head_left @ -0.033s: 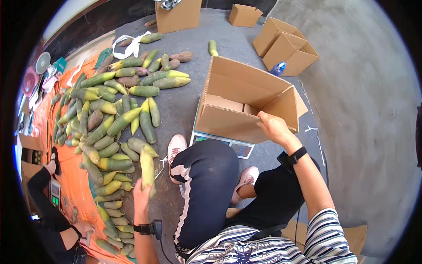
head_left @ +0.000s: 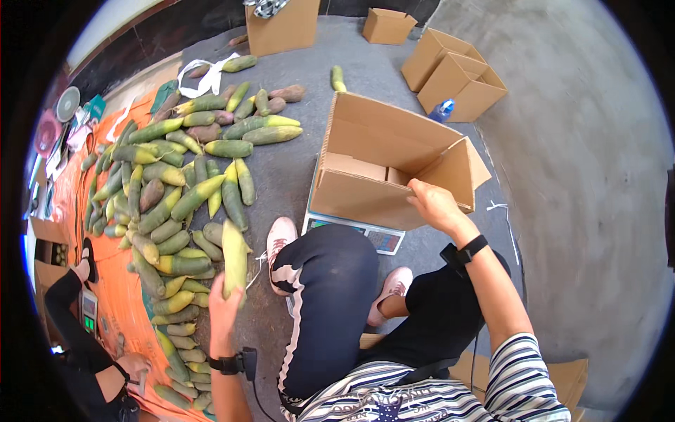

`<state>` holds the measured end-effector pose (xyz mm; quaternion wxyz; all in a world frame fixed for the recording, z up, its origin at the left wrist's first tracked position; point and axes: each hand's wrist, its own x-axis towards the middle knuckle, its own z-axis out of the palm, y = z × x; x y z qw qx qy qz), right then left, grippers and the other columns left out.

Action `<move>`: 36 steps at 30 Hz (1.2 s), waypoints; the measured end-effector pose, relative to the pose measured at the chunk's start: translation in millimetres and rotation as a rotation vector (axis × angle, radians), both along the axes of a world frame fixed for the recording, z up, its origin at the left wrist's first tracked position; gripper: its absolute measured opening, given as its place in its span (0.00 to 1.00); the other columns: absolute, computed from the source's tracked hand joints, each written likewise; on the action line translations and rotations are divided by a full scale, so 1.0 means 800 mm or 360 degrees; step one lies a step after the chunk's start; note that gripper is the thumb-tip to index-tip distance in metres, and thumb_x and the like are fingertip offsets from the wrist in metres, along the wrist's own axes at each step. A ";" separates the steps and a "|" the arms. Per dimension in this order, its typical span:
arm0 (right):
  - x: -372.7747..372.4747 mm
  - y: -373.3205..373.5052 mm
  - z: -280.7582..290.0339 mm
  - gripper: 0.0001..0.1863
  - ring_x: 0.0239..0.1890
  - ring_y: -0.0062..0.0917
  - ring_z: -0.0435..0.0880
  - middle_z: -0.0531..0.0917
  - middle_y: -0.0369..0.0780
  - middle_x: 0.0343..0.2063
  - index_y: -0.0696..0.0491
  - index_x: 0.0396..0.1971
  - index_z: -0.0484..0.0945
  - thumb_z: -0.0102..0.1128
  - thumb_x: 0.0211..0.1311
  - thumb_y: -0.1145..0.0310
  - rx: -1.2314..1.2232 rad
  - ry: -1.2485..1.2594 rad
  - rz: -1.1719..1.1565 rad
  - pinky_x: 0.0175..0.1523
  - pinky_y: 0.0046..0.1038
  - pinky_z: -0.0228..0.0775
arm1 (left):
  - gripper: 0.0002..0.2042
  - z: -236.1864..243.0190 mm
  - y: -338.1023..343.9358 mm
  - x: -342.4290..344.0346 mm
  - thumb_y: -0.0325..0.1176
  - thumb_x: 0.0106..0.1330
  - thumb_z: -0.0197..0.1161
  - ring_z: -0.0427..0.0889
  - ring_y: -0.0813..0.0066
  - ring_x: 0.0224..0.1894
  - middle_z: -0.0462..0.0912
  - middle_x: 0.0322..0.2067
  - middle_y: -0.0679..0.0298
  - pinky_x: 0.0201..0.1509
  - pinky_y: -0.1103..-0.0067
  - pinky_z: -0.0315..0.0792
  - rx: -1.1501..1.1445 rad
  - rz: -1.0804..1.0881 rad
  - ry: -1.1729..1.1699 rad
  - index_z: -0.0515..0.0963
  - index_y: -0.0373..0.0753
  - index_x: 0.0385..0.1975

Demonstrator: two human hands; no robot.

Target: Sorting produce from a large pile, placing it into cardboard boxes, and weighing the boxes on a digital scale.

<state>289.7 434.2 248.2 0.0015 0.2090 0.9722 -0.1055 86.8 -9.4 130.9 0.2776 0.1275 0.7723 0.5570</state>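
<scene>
My left hand (head_left: 223, 306) is closed around the lower end of a pale yellow-green radish (head_left: 235, 254), held nearly upright beside the radish pile (head_left: 172, 211). With my right hand (head_left: 437, 205) I grip the near top edge of an open cardboard box (head_left: 365, 195), thumb and fingers on its wall. The box rests on a digital scale (head_left: 387, 241), whose front panel shows below it. What shows of the box's inside is bare cardboard; its near corner is hidden behind the front wall.
More cardboard boxes (head_left: 464, 88) and a blue bottle (head_left: 442, 110) stand beyond the box. One green radish (head_left: 338, 79) lies behind it. An orange sheet (head_left: 105, 295) runs under the pile's left side, where another person's hand (head_left: 133, 367) shows. A white plastic bag (head_left: 209, 77) lies at the back.
My left hand has turned the radish slightly, and its upper end has risen a little. My right hand keeps its hold on the box.
</scene>
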 end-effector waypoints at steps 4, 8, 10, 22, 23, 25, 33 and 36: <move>0.004 -0.001 -0.009 0.11 0.39 0.46 0.82 0.82 0.49 0.32 0.57 0.33 0.68 0.59 0.61 0.68 0.0040 0.0009 -0.0004 0.43 0.44 0.74 | 0.26 0.175 0.143 -0.018 0.29 0.54 0.66 0.78 0.60 0.48 0.78 0.44 0.55 0.55 0.72 0.70 0.0119 -0.0413 0.1062 0.72 0.33 0.55; 0.003 -0.004 -0.009 0.11 0.41 0.45 0.82 0.82 0.49 0.33 0.57 0.34 0.68 0.59 0.62 0.67 0.0048 0.0020 -0.0034 0.44 0.43 0.74 | 0.26 0.241 0.267 -0.022 0.31 0.56 0.66 0.76 0.59 0.53 0.77 0.49 0.53 0.60 0.71 0.68 0.0379 -0.0930 0.1194 0.71 0.34 0.57; 0.003 -0.008 -0.011 0.10 0.42 0.44 0.82 0.82 0.49 0.34 0.57 0.34 0.69 0.58 0.62 0.67 0.0030 0.0040 -0.0002 0.45 0.43 0.74 | 0.25 0.224 0.319 -0.025 0.31 0.58 0.65 0.76 0.58 0.54 0.77 0.49 0.53 0.60 0.71 0.68 0.0386 -0.1059 0.1220 0.71 0.34 0.56; 0.014 0.012 -0.030 0.04 0.41 0.43 0.83 0.82 0.48 0.33 0.56 0.33 0.74 0.55 0.59 0.72 0.0066 0.0142 -0.0130 0.43 0.43 0.74 | 0.17 0.270 0.236 0.045 0.29 0.64 0.60 0.75 0.56 0.55 0.78 0.50 0.53 0.63 0.70 0.65 0.0061 -0.1378 0.1171 0.74 0.32 0.52; 0.014 0.011 -0.031 0.05 0.41 0.42 0.82 0.82 0.47 0.33 0.55 0.32 0.74 0.56 0.57 0.71 0.0142 0.0169 -0.0138 0.44 0.42 0.74 | 0.17 0.274 0.222 0.056 0.28 0.63 0.61 0.74 0.56 0.58 0.77 0.52 0.53 0.65 0.68 0.63 0.0006 -0.1443 0.1127 0.74 0.33 0.52; 0.006 -0.016 -0.022 0.06 0.41 0.40 0.81 0.81 0.46 0.33 0.54 0.32 0.74 0.57 0.55 0.71 0.0168 0.0189 -0.0140 0.44 0.40 0.73 | 0.19 0.267 0.196 0.072 0.28 0.60 0.63 0.71 0.53 0.60 0.75 0.54 0.53 0.66 0.66 0.62 -0.0159 -0.1399 0.1312 0.74 0.35 0.52; 0.034 -0.207 -0.130 0.26 0.45 0.45 0.83 0.83 0.50 0.40 0.58 0.39 0.78 0.61 0.59 0.47 -0.0931 -0.0602 0.0402 0.47 0.44 0.75 | 0.23 0.248 0.172 0.074 0.35 0.52 0.69 0.70 0.48 0.58 0.75 0.52 0.53 0.63 0.59 0.61 -0.0740 -0.1182 0.1978 0.75 0.34 0.48; 0.076 -0.276 -0.237 0.32 0.50 0.47 0.81 0.83 0.51 0.45 0.55 0.51 0.78 0.61 0.56 0.44 -0.1443 -0.1187 0.0639 0.52 0.42 0.74 | 0.22 0.250 0.164 0.072 0.34 0.52 0.69 0.70 0.48 0.58 0.75 0.52 0.53 0.63 0.58 0.61 -0.0801 -0.1187 0.1898 0.75 0.34 0.47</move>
